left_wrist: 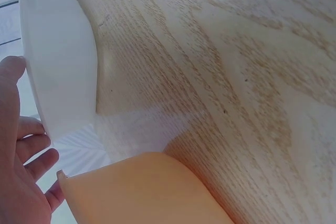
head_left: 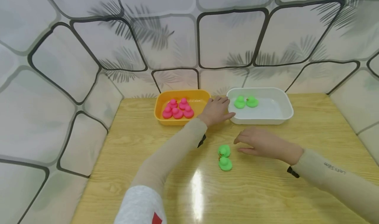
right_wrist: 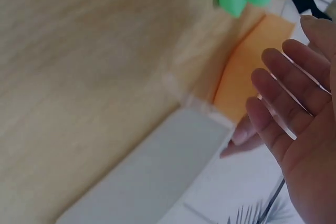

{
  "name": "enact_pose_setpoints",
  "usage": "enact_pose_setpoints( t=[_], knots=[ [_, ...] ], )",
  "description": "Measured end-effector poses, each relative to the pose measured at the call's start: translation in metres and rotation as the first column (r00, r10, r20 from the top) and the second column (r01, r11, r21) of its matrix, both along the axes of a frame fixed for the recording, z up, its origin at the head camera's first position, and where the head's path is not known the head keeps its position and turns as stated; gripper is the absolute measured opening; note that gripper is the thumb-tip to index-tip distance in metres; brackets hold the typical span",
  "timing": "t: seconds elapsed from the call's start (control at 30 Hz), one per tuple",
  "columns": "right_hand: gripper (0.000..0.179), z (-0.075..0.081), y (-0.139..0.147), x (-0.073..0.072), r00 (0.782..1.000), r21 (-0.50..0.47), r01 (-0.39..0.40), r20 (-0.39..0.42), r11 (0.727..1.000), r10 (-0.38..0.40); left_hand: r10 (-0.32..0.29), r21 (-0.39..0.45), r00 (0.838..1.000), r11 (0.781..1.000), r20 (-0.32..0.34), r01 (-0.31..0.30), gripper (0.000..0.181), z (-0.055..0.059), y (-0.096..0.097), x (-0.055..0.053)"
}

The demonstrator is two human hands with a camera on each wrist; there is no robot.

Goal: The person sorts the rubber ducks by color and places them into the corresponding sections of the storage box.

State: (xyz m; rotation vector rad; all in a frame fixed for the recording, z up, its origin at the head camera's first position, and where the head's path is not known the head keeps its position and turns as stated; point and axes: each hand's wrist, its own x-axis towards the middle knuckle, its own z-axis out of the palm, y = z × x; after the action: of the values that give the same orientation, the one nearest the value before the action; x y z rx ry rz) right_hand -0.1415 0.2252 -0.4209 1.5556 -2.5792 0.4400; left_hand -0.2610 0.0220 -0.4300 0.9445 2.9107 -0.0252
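Note:
My left hand [head_left: 217, 110] reaches over the gap between the orange container [head_left: 202, 94] and the white container [head_left: 260, 121], its fingers spread. In the left wrist view, the thumb [left_wrist: 11, 69] is at the white rim, and the little finger appears close to the orange rim. My right hand [head_left: 263, 143] hovers over the table in front of the white container, fingers extended and holding nothing. To its left, two green toy ducks, a rear one [head_left: 224, 150] and a front one [head_left: 225, 164], sit against each other. Two more green ducks [head_left: 240, 102] lie inside the white container.
Several pink toy ducks [head_left: 177, 113] sit in the orange container. Both containers stand at the back of the wooden table [head_left: 142, 145], close to a stone-patterned backdrop [head_left: 231, 39] that also rises along the sides.

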Motion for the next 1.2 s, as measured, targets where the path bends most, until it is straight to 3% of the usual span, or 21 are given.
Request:
enact_pose_setpoints(
  t=[0.47, 0.8, 1.0, 1.2],
  knots=[
    [0.034, -0.032, -0.027, 0.028, 0.995, 0.004, -0.088, 0.048, 0.996, 0.088, -0.004, 0.011, 1.0, 1.0, 0.002, 0.004, 0.074, -0.001, -0.001, 0.0],
    [0.037, -0.037, -0.032, 0.032, 0.992, 0.03, -0.083, 0.097, 0.996, 0.08, 0.002, 0.002, 1.0, 1.0, 0.007, -0.002, 0.075, -0.001, -0.001, -0.001],
    [0.033, -0.041, -0.033, 0.032, 0.99, 0.024, -0.103, 0.094, 0.994, 0.101, -0.01, -0.001, 1.0, 1.0, -0.006, 0.01, 0.074, -0.002, -0.001, -0.001],
    [0.026, -0.038, -0.031, 0.034, 0.985, 0.023, -0.085, 0.153, 0.996, 0.08, -0.011, 0.001, 1.0, 1.0, -0.008, 0.011, 0.075, -0.005, -0.001, -0.003]
  ],
)
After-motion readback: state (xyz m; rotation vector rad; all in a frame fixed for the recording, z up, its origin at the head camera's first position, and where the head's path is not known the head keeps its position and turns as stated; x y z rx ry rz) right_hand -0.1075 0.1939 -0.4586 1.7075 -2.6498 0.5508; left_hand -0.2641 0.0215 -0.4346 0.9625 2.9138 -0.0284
